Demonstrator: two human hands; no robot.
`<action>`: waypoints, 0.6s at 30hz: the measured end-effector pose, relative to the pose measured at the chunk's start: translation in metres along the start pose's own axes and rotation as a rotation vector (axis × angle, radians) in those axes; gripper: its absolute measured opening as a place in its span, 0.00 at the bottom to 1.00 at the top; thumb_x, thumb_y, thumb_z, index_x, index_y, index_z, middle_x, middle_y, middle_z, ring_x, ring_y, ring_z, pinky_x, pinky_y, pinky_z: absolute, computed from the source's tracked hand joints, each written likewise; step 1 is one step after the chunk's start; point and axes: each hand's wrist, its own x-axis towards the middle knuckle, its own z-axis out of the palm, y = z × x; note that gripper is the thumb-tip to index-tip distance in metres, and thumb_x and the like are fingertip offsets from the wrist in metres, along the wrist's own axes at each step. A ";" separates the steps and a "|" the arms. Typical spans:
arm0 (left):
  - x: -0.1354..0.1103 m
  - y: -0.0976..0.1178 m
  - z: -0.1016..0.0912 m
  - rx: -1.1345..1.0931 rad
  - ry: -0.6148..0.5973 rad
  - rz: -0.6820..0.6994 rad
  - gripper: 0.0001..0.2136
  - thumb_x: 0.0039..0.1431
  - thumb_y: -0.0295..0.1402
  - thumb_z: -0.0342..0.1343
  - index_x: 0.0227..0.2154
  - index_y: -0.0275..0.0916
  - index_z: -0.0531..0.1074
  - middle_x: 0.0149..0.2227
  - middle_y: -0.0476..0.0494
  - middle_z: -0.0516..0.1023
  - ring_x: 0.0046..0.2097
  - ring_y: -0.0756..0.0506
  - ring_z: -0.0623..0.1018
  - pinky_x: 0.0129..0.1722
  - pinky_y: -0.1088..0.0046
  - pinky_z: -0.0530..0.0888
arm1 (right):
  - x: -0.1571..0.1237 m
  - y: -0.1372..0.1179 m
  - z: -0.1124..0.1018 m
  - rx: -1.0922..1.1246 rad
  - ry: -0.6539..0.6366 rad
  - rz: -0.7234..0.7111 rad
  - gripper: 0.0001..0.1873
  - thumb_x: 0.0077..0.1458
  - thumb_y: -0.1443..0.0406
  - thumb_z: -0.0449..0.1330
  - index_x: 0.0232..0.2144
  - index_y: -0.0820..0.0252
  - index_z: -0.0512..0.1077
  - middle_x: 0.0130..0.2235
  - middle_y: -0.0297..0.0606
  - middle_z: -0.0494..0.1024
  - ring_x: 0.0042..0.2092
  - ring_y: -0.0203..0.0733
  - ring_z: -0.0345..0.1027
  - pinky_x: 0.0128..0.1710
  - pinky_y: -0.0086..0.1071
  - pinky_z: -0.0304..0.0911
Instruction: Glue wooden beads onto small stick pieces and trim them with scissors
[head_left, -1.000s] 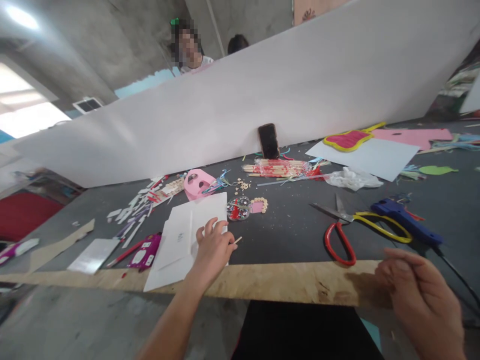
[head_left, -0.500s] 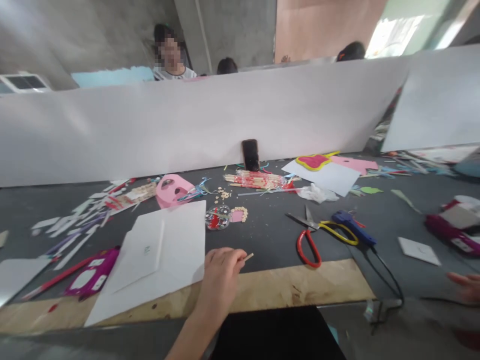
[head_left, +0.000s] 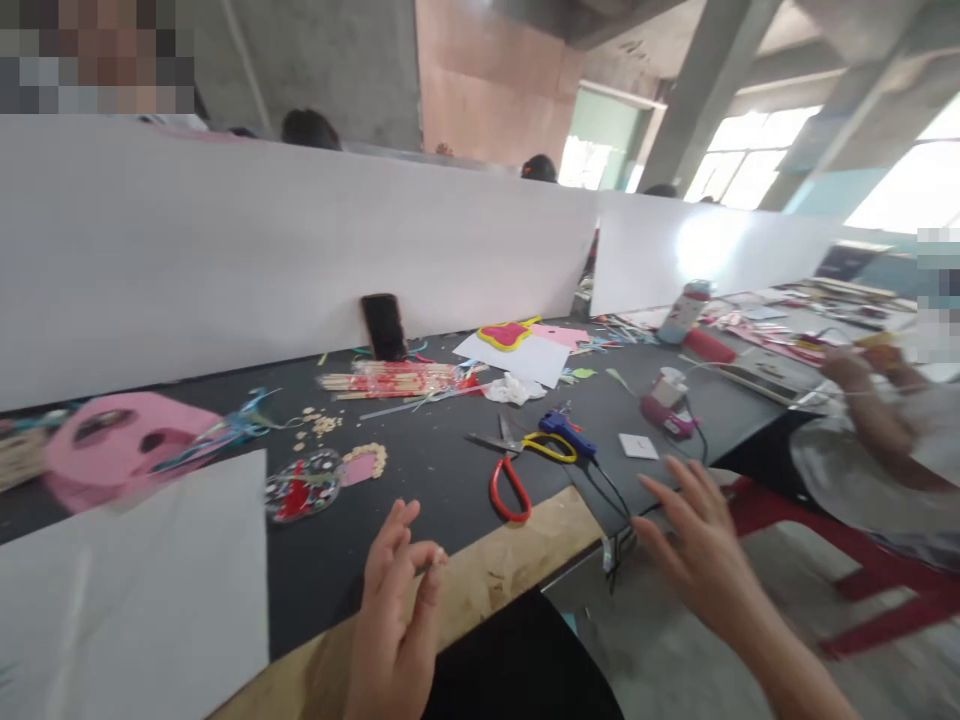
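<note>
My left hand hovers over the near edge of the table, thumb and index finger pinched. A tiny pale end shows at the fingertips, apparently the short wooden stick seen almost end-on. My right hand is off the table's right edge, fingers spread, holding nothing. Beyond my left hand lies a pink piece edged with small pale bits, touching a round decorated piece in red, black and white. Loose pale bits are scattered behind them. Red-and-yellow-handled scissors lie open beside a blue glue gun.
Wrapped wooden sticks, a phone and crumpled tissue lie further back, before a white partition. White paper and a pink cut-out lie left. A red stool and another person are right.
The view has swung right. My left hand has lifted and turned, still pinching. My right hand, formerly at the right border, now shows fully with its fingers spread.
</note>
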 end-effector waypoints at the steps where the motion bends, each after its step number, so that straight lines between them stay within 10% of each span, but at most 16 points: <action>1: 0.001 0.006 0.003 -0.162 -0.014 -0.081 0.12 0.60 0.42 0.50 0.40 0.44 0.73 0.64 0.43 0.56 0.63 0.36 0.58 0.57 0.53 0.63 | 0.009 -0.025 0.005 0.080 -0.027 -0.030 0.23 0.57 0.61 0.52 0.56 0.49 0.61 0.63 0.45 0.53 0.65 0.62 0.38 0.58 0.60 0.48; 5: 0.003 0.021 0.014 -0.744 -0.233 -0.333 0.22 0.53 0.47 0.56 0.51 0.47 0.69 0.62 0.44 0.62 0.62 0.36 0.62 0.57 0.54 0.65 | 0.036 -0.114 0.027 0.279 -0.208 -0.212 0.27 0.59 0.65 0.49 0.60 0.56 0.55 0.65 0.41 0.50 0.66 0.49 0.35 0.60 0.47 0.51; 9: 0.007 0.016 0.012 -0.873 -0.344 -0.364 0.20 0.44 0.52 0.59 0.38 0.49 0.77 0.55 0.47 0.72 0.59 0.33 0.65 0.55 0.51 0.67 | 0.053 -0.163 0.040 0.504 -0.268 -0.372 0.26 0.61 0.59 0.46 0.60 0.58 0.54 0.65 0.42 0.52 0.67 0.48 0.32 0.62 0.51 0.41; 12: 0.009 0.010 -0.005 -0.889 -0.368 -0.350 0.19 0.42 0.56 0.59 0.26 0.46 0.78 0.57 0.46 0.70 0.59 0.30 0.65 0.55 0.48 0.66 | 0.066 -0.166 0.044 0.449 -0.255 -0.364 0.21 0.61 0.58 0.47 0.56 0.49 0.61 0.63 0.37 0.57 0.66 0.50 0.36 0.60 0.55 0.38; 15: 0.008 0.004 -0.026 -0.809 -0.394 -0.255 0.18 0.45 0.51 0.60 0.16 0.40 0.73 0.61 0.46 0.64 0.59 0.28 0.65 0.55 0.46 0.64 | 0.076 -0.143 0.046 0.353 -0.162 -0.199 0.13 0.61 0.61 0.47 0.42 0.52 0.70 0.47 0.38 0.74 0.56 0.44 0.60 0.58 0.48 0.47; 18: 0.006 -0.008 -0.038 -0.372 -0.040 -0.038 0.12 0.50 0.46 0.58 0.25 0.43 0.75 0.58 0.45 0.68 0.58 0.32 0.67 0.57 0.47 0.63 | 0.076 -0.107 0.044 0.299 -0.113 -0.047 0.20 0.64 0.61 0.40 0.26 0.56 0.66 0.25 0.34 0.72 0.31 0.36 0.67 0.41 0.33 0.63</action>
